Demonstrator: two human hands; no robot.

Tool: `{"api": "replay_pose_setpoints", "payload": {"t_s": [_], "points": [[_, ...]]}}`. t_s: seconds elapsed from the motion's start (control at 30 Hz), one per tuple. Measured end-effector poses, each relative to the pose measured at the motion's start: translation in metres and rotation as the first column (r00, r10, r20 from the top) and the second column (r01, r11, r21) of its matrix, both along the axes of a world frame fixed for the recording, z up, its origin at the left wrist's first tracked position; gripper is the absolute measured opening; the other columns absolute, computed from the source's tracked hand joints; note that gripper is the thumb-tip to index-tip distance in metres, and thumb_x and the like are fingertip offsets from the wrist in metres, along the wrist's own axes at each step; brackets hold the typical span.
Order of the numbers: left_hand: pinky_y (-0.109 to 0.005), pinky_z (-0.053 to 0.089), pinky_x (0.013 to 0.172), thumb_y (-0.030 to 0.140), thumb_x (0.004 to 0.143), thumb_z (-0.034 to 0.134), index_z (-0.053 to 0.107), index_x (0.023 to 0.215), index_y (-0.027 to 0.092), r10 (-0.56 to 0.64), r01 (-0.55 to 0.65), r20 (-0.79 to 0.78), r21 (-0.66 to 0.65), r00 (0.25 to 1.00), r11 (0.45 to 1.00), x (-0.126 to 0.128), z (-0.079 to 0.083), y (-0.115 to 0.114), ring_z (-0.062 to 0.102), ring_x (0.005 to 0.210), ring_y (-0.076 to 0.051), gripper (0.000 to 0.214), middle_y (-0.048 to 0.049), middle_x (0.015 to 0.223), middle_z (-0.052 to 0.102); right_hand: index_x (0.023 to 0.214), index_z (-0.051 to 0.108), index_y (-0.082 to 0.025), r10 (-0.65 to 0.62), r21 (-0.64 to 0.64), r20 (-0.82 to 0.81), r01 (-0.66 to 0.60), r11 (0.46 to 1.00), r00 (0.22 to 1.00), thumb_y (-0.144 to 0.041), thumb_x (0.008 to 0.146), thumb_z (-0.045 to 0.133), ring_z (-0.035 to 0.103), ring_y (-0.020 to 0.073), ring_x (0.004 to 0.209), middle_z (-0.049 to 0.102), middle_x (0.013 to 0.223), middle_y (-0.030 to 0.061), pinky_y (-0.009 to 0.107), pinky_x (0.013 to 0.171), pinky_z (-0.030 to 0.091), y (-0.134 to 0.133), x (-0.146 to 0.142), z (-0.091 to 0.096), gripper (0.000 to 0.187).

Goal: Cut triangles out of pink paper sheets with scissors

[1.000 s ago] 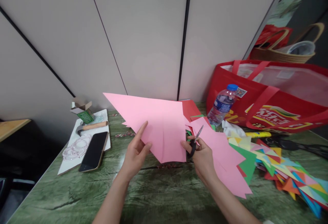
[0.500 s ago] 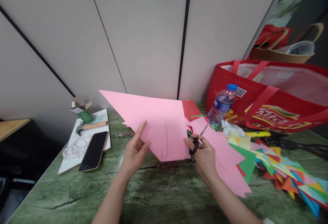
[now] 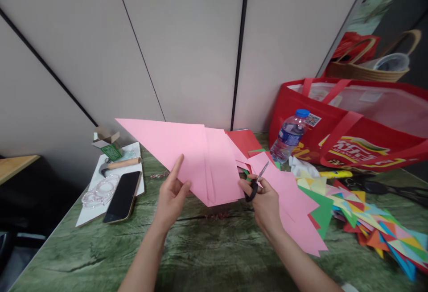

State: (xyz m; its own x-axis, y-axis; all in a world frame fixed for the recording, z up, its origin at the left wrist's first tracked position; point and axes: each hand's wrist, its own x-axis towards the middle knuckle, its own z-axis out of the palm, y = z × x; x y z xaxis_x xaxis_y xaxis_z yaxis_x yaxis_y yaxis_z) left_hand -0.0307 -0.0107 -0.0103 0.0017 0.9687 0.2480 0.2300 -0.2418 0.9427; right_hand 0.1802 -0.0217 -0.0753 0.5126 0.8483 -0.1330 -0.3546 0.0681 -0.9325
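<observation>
My left hand (image 3: 171,196) pinches the lower edge of a large pink paper sheet (image 3: 187,149) and holds it up above the green table (image 3: 200,256). My right hand (image 3: 265,200) grips small black-handled scissors (image 3: 256,183), whose blades point up and right beside the sheet's right edge. Under my right hand lies another pink paper piece (image 3: 294,207) with a jagged edge, flat on the table.
A phone (image 3: 122,196), beaded bracelets (image 3: 98,191) and a hammer (image 3: 118,165) lie on a white board at left. A water bottle (image 3: 289,136) and a red tote bag (image 3: 354,122) stand at the back right. Coloured paper triangles (image 3: 371,225) are piled at right.
The pink sheet has shifted left and tilted, with a second layer now showing near its middle. My left hand moved slightly left with it. My right hand and scissors stayed nearly in place.
</observation>
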Motion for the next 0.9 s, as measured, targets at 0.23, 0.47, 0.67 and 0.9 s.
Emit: {"api": "replay_pose_setpoints", "payload": {"t_s": [0.23, 0.47, 0.67, 0.9], "points": [[-0.026, 0.040, 0.049, 0.029, 0.076, 0.062, 0.038, 0.140, 0.022, -0.004, 0.004, 0.027, 0.000, 1.000, 1.000, -0.001, -0.003, 0.001, 0.028, 0.048, -0.011, 0.069, 0.0067, 0.052, 0.038, 0.083, 0.061, -0.019, 0.007, 0.016, -0.005, -0.007, 1.000, 1.000, -0.031, 0.046, 0.085, 0.061, 0.0147, 0.060, 0.071, 0.066, 0.0001, 0.024, 0.055, 0.045, -0.001, 0.000, 0.000, 0.046], [-0.023, 0.041, 0.050, 0.029, 0.079, 0.061, 0.034, 0.142, 0.024, -0.060, 0.064, 0.082, -0.046, 0.995, 0.997, -0.002, -0.007, 0.003, 0.024, 0.050, -0.010, 0.068, 0.0092, 0.054, 0.022, 0.080, 0.061, -0.019, -0.050, 0.024, 0.003, 0.050, 0.998, 0.999, -0.031, 0.048, 0.084, 0.062, 0.0145, 0.062, 0.069, 0.064, -0.0006, 0.025, 0.059, 0.046, 0.003, 0.003, 0.002, 0.041], [-0.022, 0.044, 0.049, 0.026, 0.076, 0.063, 0.035, 0.141, 0.022, -0.031, 0.039, 0.103, -0.076, 0.994, 0.996, -0.011, -0.003, 0.007, 0.023, 0.048, -0.009, 0.070, 0.0102, 0.053, 0.021, 0.081, 0.062, -0.018, -0.113, 0.040, 0.029, 0.111, 0.993, 0.993, -0.031, 0.045, 0.084, 0.058, 0.0125, 0.053, 0.066, 0.061, -0.0017, 0.023, 0.050, 0.042, 0.012, 0.023, 0.001, 0.044], [-0.021, 0.048, 0.053, 0.024, 0.063, 0.071, 0.043, 0.136, 0.017, 0.171, -0.149, 0.165, -0.136, 0.971, 0.979, -0.040, 0.021, 0.009, 0.034, 0.048, -0.007, 0.079, 0.0108, 0.051, 0.032, 0.080, 0.063, -0.017, -0.127, 0.042, 0.074, 0.125, 0.991, 0.989, -0.033, 0.043, 0.085, 0.058, 0.0142, 0.051, 0.065, 0.056, -0.0011, 0.026, 0.049, 0.043, 0.028, 0.046, -0.009, 0.046]]}}
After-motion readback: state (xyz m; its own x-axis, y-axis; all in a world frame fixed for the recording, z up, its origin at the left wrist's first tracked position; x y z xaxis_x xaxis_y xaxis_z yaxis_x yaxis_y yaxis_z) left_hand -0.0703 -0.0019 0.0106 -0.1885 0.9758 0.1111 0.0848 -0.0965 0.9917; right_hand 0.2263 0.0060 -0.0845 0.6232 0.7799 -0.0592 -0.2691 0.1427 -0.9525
